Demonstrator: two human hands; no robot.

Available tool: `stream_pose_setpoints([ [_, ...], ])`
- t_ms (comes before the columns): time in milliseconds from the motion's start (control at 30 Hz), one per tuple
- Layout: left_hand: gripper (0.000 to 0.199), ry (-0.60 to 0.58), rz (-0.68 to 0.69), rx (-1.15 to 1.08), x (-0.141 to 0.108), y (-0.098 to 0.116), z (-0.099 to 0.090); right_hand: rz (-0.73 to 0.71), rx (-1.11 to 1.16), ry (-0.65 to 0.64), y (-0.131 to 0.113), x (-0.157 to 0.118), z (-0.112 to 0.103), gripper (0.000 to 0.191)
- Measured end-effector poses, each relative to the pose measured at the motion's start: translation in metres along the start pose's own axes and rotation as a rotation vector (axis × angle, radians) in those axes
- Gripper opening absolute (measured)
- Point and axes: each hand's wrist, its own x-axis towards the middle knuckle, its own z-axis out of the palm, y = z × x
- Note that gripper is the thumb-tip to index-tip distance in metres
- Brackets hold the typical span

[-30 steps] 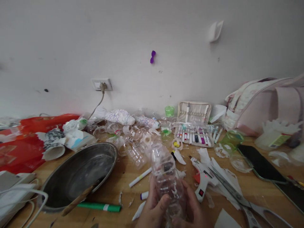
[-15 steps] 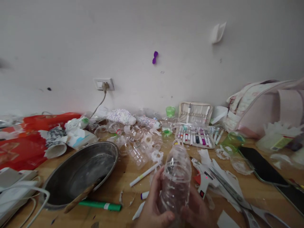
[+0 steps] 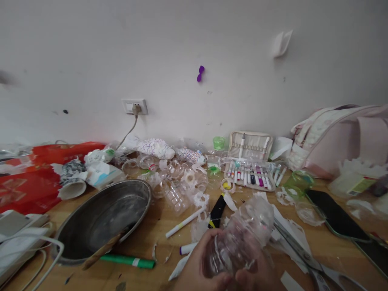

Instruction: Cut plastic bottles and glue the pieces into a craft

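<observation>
A clear plastic bottle [image 3: 235,246] lies tilted between my two hands at the bottom of the view, its far end leaning to the right. My left hand [image 3: 200,262] wraps its left side, thumb on the near part. Around the right side curl the fingers of my right hand [image 3: 260,266], partly seen through the plastic. Just beyond the bottle is a black and yellow cutter [image 3: 217,212]. Large scissors [image 3: 306,254] rest to the right on white paper scraps. A purple-capped marker [image 3: 188,248] and a white marker [image 3: 184,222] lie left of my hands.
A dark metal pan [image 3: 103,222] with a wooden stick and a green marker [image 3: 129,261] sits left. Plastic scraps [image 3: 176,196] and a marker case [image 3: 250,173] are at the back. A phone [image 3: 336,216] and pink bag [image 3: 339,139] stand right; a power strip [image 3: 24,242] is far left.
The bottle has gone from nearly upright to tilted over to the right, with both hands still around it. The cutter behind it has come into sight, and the glue gun is now hidden.
</observation>
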Motion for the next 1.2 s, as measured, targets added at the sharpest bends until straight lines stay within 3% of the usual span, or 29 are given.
stream_pose_setpoints([
  [67, 0.055, -0.01, -0.044, -0.033, 0.0, 0.001, 0.001, 0.022, -0.03, -0.015, 0.0, 0.001, -0.003, 0.063],
  [167, 0.055, 0.001, -0.089, -0.098, 0.001, -0.002, 0.003, -0.017, -0.067, 0.066, 0.006, 0.004, -0.009, 0.068],
  [400, 0.053, 0.079, -0.093, -0.101, 0.001, -0.01, 0.001, -0.042, -0.13, 0.182, 0.012, 0.004, -0.012, 0.067],
  [533, 0.054, 0.116, -0.13, -0.056, 0.0, -0.004, 0.002, -0.008, -0.096, 0.122, 0.01, 0.0, -0.006, 0.068],
  [633, 0.049, 0.143, -0.187, -0.147, -0.001, 0.0, 0.003, -0.048, -0.036, 0.079, 0.014, -0.001, -0.004, 0.067],
  [767, 0.042, 0.18, -0.219, -0.189, -0.002, -0.001, 0.003, -0.055, -0.044, 0.138, 0.022, 0.0, -0.007, 0.059],
  [900, 0.039, 0.209, -0.231, -0.207, -0.003, -0.005, 0.003, -0.057, -0.099, 0.222, 0.026, 0.001, -0.009, 0.064],
  [1200, 0.039, 0.223, -0.254, -0.279, -0.003, -0.005, 0.007, -0.053, -0.115, 0.23, 0.02, 0.0, -0.002, 0.06],
])
